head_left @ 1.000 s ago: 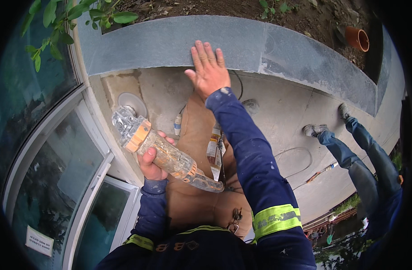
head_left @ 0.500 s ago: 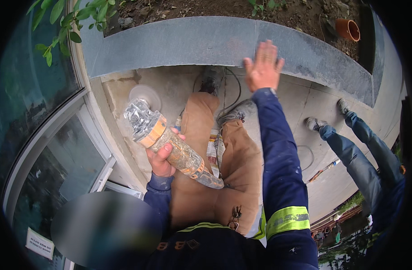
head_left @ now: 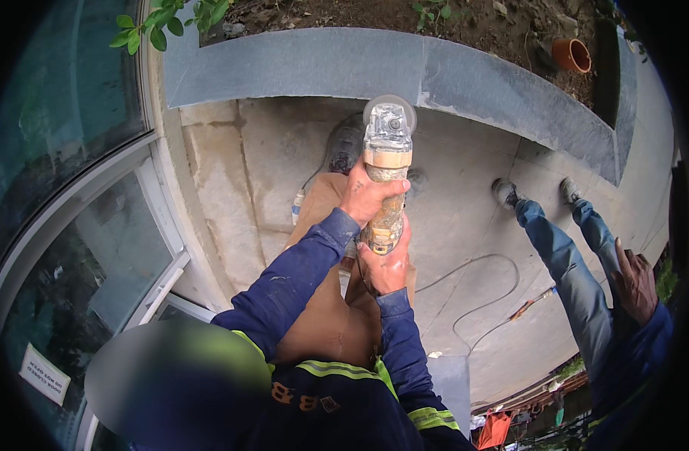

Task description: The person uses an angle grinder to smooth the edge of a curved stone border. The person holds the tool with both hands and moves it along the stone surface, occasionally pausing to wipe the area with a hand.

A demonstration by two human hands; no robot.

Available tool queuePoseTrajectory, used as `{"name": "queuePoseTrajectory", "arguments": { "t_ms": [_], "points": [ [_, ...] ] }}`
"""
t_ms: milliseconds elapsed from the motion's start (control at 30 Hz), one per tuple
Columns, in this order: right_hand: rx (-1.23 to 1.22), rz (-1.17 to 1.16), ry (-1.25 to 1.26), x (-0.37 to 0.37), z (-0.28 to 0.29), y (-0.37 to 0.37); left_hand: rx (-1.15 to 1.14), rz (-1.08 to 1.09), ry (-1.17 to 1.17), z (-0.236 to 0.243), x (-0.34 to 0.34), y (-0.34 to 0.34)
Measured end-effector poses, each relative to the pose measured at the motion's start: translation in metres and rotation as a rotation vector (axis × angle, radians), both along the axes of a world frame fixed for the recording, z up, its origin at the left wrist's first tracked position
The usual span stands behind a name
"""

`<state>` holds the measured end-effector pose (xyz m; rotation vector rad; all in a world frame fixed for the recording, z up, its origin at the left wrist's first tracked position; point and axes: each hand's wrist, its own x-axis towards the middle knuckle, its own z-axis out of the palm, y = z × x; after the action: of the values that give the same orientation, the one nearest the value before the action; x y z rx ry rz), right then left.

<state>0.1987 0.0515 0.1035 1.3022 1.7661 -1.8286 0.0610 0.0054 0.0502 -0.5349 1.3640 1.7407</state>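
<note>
A dusty angle grinder (head_left: 388,158) with orange bands points up the view, its pale disc (head_left: 404,107) at the lower edge of the grey stone ledge (head_left: 284,66); I cannot tell whether they touch. My left hand (head_left: 363,195) is closed around the grinder body behind the head. My right hand (head_left: 387,267) grips its rear end. Below them are my brown trousers (head_left: 322,308), and a dark shoe (head_left: 346,139) shows beyond the left leg.
A glass door (head_left: 96,270) and frame line the left. Soil with an orange pot (head_left: 566,54) lies above the ledge. At right a person (head_left: 562,278) in jeans stands, one hand (head_left: 636,289) showing, near a looped cable (head_left: 513,267) on the paving (head_left: 457,188).
My right hand has left the ledge and taken the grinder's rear. The grinder has swung right and upright toward the ledge. The other person's hand has come into view.
</note>
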Motion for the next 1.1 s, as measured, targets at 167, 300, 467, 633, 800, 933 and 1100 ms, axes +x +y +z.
{"name": "queuePoseTrajectory", "arguments": {
  "t_ms": [167, 300, 467, 633, 800, 933, 1100],
  "points": [
    [0.034, -0.071, -0.016, 0.006, -0.002, -0.015, -0.03, -0.049, -0.047, -0.011, 0.007, -0.002],
    [0.05, -0.046, 0.0, 0.016, -0.002, -0.028, 0.001, -0.075, -0.084, -0.005, 0.009, -0.012],
    [0.066, -0.082, -0.1, 0.013, 0.006, -0.037, 0.031, -0.111, -0.092, -0.005, 0.013, -0.018],
    [0.196, -0.054, -0.116, 0.006, -0.017, -0.029, 0.028, -0.104, -0.038, -0.028, 0.002, 0.001],
    [0.161, -0.103, -0.128, -0.01, -0.015, -0.023, -0.008, -0.107, -0.029, -0.039, -0.005, 0.009],
    [0.19, -0.082, -0.156, -0.01, -0.021, -0.023, -0.053, -0.133, -0.021, -0.045, -0.005, 0.009],
    [0.2, -0.053, -0.151, -0.004, -0.028, -0.028, -0.063, -0.116, -0.037, -0.041, -0.007, 0.004]
  ]
}}
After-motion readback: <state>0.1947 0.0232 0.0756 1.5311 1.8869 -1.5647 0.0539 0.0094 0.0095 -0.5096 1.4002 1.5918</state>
